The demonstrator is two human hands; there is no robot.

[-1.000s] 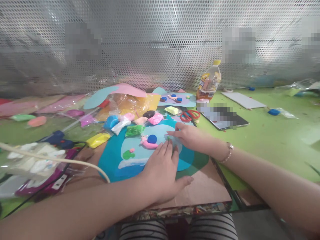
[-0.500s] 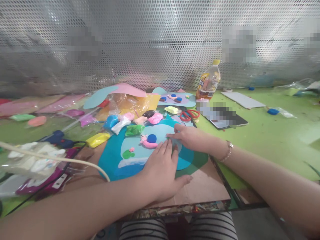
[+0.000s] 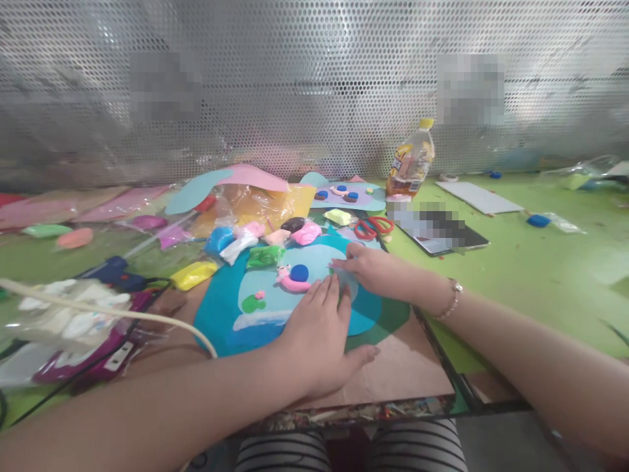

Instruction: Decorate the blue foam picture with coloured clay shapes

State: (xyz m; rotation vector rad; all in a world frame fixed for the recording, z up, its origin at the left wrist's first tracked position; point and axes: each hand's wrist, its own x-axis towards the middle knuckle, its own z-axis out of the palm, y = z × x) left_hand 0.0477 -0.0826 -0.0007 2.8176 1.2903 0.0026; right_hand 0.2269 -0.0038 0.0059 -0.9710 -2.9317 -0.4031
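Note:
My left hand lies flat with fingers spread on a blue paper picture, over its lower right part. Just beyond its fingertips, my right hand points its index finger down onto the light blue middle of the paper; its other fingers are curled. A bit of green shows between the two hands, too covered to make out. Left of the fingers is a pink clay snail with a blue shell. Lower left on the paper are a green clay lily pad with a small pink flower and a white strip.
Bagged clay lumps, such as a green one and a yellow one, lie behind and left. Red-handled scissors, a bottle and a tablet-like device stand right. A glue gun, cable and power strip crowd the left.
The view has shifted very slightly. My right index finger has moved a touch on the paper, and a little green shows under it; my left hand stays put.

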